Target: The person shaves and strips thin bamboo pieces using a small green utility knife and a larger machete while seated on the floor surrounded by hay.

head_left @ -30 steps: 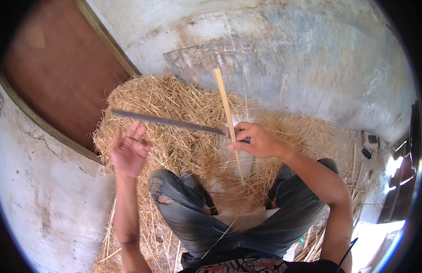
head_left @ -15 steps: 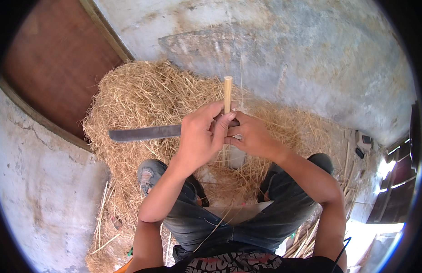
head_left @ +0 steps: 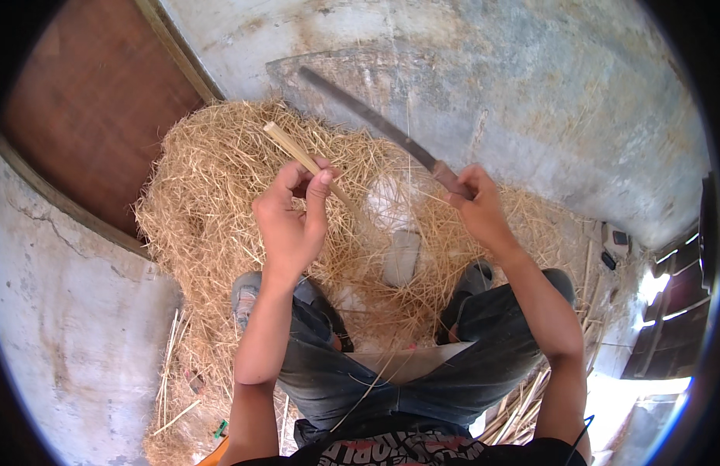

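Observation:
Between the thumb and fingers of my left hand [head_left: 292, 213] is a pale bamboo stick [head_left: 288, 144]. It slants up to the left, and its lower end runs down to the right past the hand. My right hand [head_left: 480, 206] is closed round the wooden handle of a machete [head_left: 375, 120]. The long dark blade points up and to the left, apart from the stick, with its tip in front of the wall. Loose straw lies below both hands.
A large heap of straw [head_left: 212, 179] fills the left and middle, against a stained wall [head_left: 546, 93]. A grey block [head_left: 402, 258] lies on the floor between my feet. Thin sticks [head_left: 523, 408] lie at the lower right, and a small dark device [head_left: 609, 260] at the far right.
My hands have moved apart, the left one to the left with the stick tilting left. The machete has swung from lying level behind my left hand to pointing up and left.

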Available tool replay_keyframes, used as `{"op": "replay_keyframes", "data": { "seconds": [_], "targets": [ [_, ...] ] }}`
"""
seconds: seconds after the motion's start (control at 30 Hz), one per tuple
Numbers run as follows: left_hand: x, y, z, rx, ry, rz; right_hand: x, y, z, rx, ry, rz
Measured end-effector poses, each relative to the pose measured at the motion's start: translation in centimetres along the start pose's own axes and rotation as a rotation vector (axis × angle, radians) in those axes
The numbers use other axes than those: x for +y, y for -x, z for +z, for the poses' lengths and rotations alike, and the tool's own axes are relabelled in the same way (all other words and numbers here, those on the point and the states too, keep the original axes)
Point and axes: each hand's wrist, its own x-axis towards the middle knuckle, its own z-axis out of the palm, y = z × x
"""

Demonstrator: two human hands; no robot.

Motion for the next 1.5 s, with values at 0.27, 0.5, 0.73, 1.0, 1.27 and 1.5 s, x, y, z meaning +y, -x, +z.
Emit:
{"op": "replay_keyframes", "data": {
  "seconds": [0.27, 0.5, 0.73, 1.0, 1.27, 1.5],
  "targets": [
    [-5.5, -1.0, 2.8, 0.08, 0.038, -0.011, 1.8, 4.9, 1.0, -0.299, -0.366, 0.574],
    [-7.6, -4.3, 3.0, 0.08, -0.032, 0.04, 8.6, 11.4, 7.3, 0.212, 0.133, 0.341],
    [-9.9, -6.2, 3.0, 0.087, -0.016, -0.038, 15.6, 18.5, 15.8, 0.106, 0.315, 0.357],
    [-11.0, -6.4, 2.8, 0.067, 0.036, -0.101, 9.2, 12.1, 13.7, 0.166, 0.175, 0.252],
    [-9.2, -7.1, 4.8, 0.017, -0.016, -0.052, 12.8, 18.7, 14.2, -0.002, 0.348, 0.314],
    [-8.7, -6.3, 4.8, 0.014, 0.005, -0.038, 7.8, 15.2, 14.0, 0.215, 0.211, 0.18]
  ]
}}
